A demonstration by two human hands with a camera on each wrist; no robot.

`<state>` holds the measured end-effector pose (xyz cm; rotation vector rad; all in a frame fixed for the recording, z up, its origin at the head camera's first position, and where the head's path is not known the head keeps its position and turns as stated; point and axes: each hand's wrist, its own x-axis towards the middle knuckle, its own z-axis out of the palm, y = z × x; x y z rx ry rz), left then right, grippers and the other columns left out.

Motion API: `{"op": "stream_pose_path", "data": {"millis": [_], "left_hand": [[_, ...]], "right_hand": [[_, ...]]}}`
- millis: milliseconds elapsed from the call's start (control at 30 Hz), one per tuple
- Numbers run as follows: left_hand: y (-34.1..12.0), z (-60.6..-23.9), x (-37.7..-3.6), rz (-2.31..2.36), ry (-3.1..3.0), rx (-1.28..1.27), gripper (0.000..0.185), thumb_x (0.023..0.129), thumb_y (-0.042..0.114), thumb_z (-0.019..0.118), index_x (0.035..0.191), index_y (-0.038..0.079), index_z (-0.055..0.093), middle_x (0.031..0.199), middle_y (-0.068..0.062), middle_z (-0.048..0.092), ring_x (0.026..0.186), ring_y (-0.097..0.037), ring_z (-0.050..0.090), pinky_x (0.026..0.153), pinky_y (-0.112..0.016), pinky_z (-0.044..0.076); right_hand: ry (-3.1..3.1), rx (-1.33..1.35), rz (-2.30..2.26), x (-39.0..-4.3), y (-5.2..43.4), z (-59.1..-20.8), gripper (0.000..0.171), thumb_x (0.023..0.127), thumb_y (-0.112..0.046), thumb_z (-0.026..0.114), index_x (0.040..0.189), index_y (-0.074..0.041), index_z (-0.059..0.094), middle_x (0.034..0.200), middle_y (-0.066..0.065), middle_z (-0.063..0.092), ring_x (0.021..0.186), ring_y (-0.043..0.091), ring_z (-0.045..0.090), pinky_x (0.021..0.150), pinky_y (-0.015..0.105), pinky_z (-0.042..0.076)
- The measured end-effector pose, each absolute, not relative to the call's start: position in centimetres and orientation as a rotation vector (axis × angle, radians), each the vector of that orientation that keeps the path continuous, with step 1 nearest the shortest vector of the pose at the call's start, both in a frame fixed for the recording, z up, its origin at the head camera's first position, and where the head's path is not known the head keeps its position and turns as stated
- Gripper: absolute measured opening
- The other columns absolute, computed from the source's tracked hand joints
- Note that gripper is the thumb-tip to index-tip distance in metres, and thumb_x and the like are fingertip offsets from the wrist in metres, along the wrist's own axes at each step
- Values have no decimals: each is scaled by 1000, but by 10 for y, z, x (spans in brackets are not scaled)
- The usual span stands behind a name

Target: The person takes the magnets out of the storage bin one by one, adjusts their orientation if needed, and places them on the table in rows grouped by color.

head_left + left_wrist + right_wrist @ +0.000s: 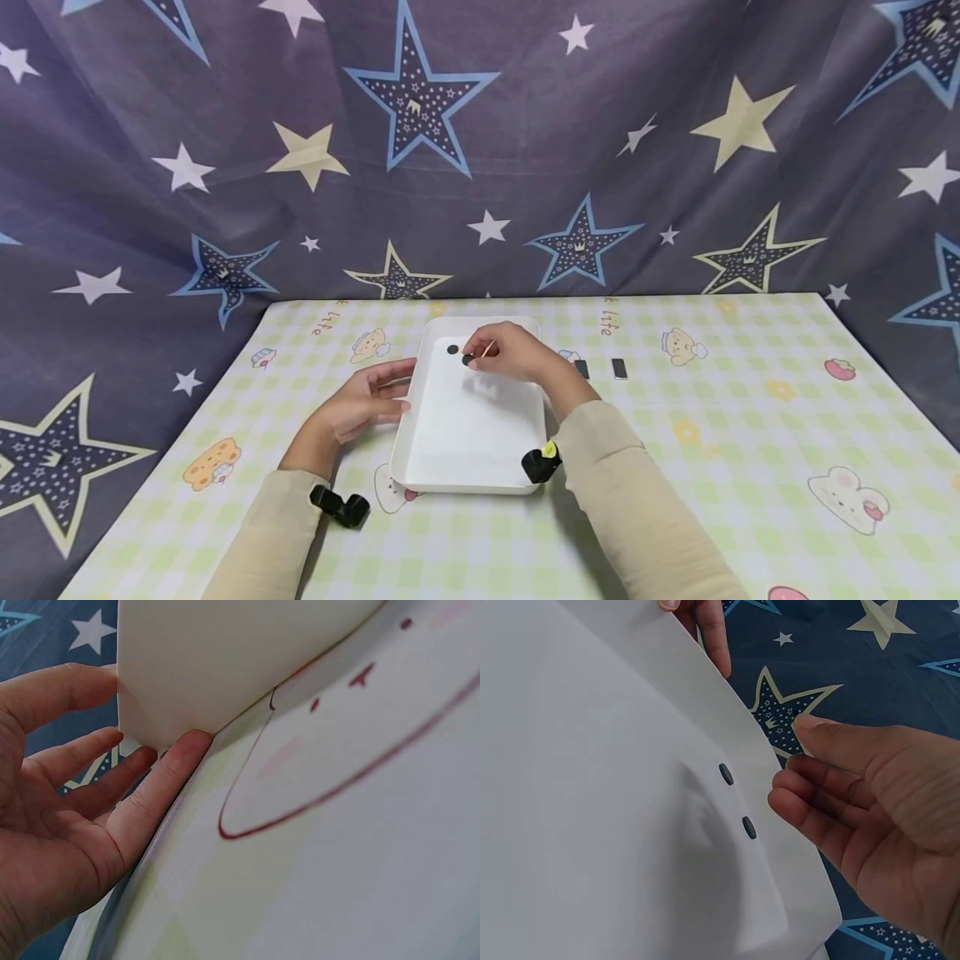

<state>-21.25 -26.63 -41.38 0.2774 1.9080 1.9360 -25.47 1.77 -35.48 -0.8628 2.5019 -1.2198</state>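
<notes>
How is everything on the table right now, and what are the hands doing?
White tray: right way up
Two black discs: lying apart inside the tray
Two dark rectangles: lying on the tablecloth
Left hand: touching the tray
Right hand: above the tray, holding nothing

starry cloth [525, 158] behind checked table [735, 492]

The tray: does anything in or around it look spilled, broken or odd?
Nothing stands out. Two black discs lie in the tray, two dark rectangles on the cloth to its right. I see no spill or damage.
</notes>
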Motion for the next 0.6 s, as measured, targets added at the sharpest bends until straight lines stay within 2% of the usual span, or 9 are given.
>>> {"op": "stream_pose_path", "data": {"millis": [600], "left_hand": [[-265, -411, -211, 1945, 1893, 280, 80, 81, -11, 67, 151, -2, 30, 155, -22, 29, 135, -41, 37, 89, -43, 53]], "right_hand": [[2556, -886, -1203, -242, 37, -351, 16, 91, -9, 70, 106, -7, 70, 96, 2, 67, 88, 18, 64, 82, 29, 53]]}}
